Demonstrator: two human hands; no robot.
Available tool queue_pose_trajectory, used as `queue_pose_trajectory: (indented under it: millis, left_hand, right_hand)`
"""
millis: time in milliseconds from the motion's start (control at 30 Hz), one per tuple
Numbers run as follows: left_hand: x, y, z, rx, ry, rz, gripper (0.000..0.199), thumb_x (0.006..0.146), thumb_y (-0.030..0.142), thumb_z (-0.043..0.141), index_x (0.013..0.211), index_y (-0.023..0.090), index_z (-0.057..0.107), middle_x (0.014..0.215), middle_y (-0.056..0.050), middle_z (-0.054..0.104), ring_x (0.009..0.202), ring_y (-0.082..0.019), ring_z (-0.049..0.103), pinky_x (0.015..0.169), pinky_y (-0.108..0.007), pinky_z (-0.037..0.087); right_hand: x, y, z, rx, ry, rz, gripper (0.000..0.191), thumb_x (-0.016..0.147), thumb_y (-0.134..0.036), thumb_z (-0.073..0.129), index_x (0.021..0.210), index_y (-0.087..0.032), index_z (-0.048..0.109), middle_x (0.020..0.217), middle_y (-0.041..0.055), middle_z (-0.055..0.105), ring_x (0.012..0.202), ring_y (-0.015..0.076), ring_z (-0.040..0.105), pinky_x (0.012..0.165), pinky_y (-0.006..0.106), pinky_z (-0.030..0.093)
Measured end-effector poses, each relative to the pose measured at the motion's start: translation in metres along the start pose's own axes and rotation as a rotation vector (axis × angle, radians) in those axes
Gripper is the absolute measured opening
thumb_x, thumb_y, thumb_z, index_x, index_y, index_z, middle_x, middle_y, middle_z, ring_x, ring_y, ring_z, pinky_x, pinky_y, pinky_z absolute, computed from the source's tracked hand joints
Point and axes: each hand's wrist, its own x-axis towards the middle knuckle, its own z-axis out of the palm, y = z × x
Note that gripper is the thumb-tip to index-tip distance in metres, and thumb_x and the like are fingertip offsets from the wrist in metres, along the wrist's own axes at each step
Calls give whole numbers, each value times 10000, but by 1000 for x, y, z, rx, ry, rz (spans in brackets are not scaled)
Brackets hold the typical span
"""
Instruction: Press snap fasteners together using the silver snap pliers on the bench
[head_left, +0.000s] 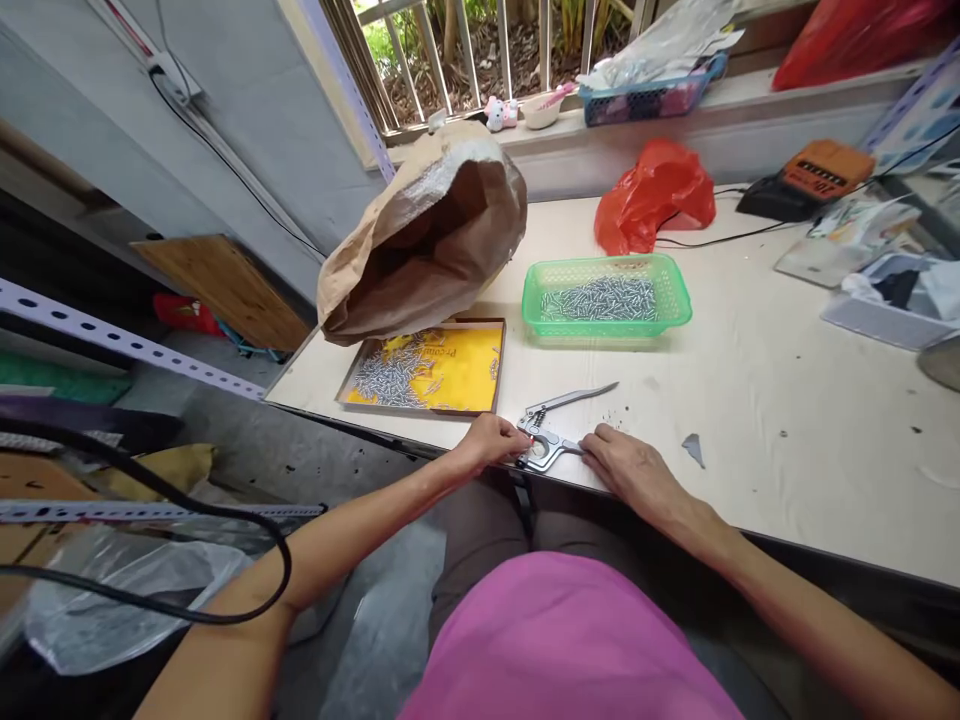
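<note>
A pair of metal spring-loaded pliers (549,442) lies at the table's near edge with its two handles spread apart. My right hand (626,465) has its fingers closed on the end of the lower handle. At the jaw end, my left hand (491,443) pinches with thumb and forefinger beside the pliers' frame; a tiny reddish spot shows at the fingertips, too small to name. Behind the left hand is a shallow tray (469,372) with a yellow bottom, holding many small metal pins or tubes. A green plastic basket (534,300) holds more of the same pieces.
An open brown paper bag (424,240) leans over the tray's back. Behind the basket lie a red plastic bag (652,197) and an orange-black charger or battery (814,175). A grey scrap (693,449) is right of my right hand. A grey bin (892,310) stands far right.
</note>
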Motion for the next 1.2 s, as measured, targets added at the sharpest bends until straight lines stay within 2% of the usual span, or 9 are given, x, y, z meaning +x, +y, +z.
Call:
queue_pose_trajectory:
  millis: [333, 433, 533, 600, 733, 967, 1067, 1133, 1200]
  left_hand:
    - [3, 5, -5, 79, -104, -55, 330, 623, 446, 668, 561, 130, 592, 429, 54, 428, 387, -53, 311, 400, -220, 186]
    - [2, 9, -6, 72, -132, -69, 341, 606, 452, 671, 525, 144, 550, 423, 53, 432, 379, -56, 322, 393, -219, 203]
    - [1, 10, -5, 50, -136, -80, 340, 597, 459, 669, 537, 144, 555, 449, 43, 463, 382, -58, 336, 386, -216, 214]
    - [1, 9, -4, 40, -132, -89, 337, 592, 461, 673, 565, 138, 578, 473, 38, 481, 390, -59, 344, 385, -213, 215]
    - [2, 5, -4, 55, -123, -102, 352, 605, 477, 671, 603, 132, 600, 481, 45, 463, 404, -51, 339, 392, -207, 206]
    - [4, -1, -6, 132, -139, -101, 380, 679, 506, 646, 608, 137, 584, 494, 39, 460, 427, -67, 358, 421, -219, 241]
    - [-2, 5, 1, 399, 50, 59, 311, 760, 423, 619, 647, 133, 624, 570, 1, 533, 543, -110, 474, 524, -237, 349]
    - [-3, 11, 9, 596, 216, 315, 214, 776, 358, 643, 800, 146, 658, 777, -42, 618, 765, -170, 556, 682, -271, 424]
    - [2, 19, 20, 737, 254, 590, 319, 766, 345, 683, 1022, 167, 618, 1040, -84, 609, 1006, -228, 527, 848, -333, 433]
  right_hand:
    - [-1, 1, 4, 0, -10, 17, 259, 960, -253, 341, 899, -194, 585, 870, 46, 567, 746, 148, 543, 623, 263, 369]
    - [4, 8, -3, -33, 22, -43, 219, 925, -325, 433, 1009, -199, 592, 1032, 92, 585, 883, 195, 556, 712, 300, 408]
    - [18, 22, -10, -113, 95, -83, 624, 783, -520, 610, 1290, -182, 472, 1370, 182, 423, 1203, 336, 423, 891, 433, 391]
    - [30, 31, -11, -146, 67, -106, 863, 692, -634, 641, 1372, -166, 390, 1430, 208, 360, 1301, 399, 302, 954, 517, 338]
    - [46, 40, -10, -133, -16, -153, 906, 666, -680, 614, 1378, -168, 387, 1325, 199, 483, 1236, 385, 391, 965, 565, 295]
    - [39, 27, -18, -110, -26, -102, 733, 739, -513, 636, 1350, -176, 412, 1159, 149, 593, 1039, 314, 513, 871, 480, 342]
    - [32, 21, -18, -63, 17, -109, 577, 779, -408, 632, 1285, -190, 463, 1063, 110, 620, 989, 273, 531, 857, 424, 345]
    - [28, 18, -16, -25, 45, -127, 524, 798, -349, 620, 1271, -186, 463, 1031, 97, 619, 968, 253, 532, 854, 396, 347]
    - [26, 17, -13, -2, 66, -128, 545, 805, -315, 611, 1297, -166, 429, 1042, 105, 611, 973, 253, 526, 843, 379, 356]
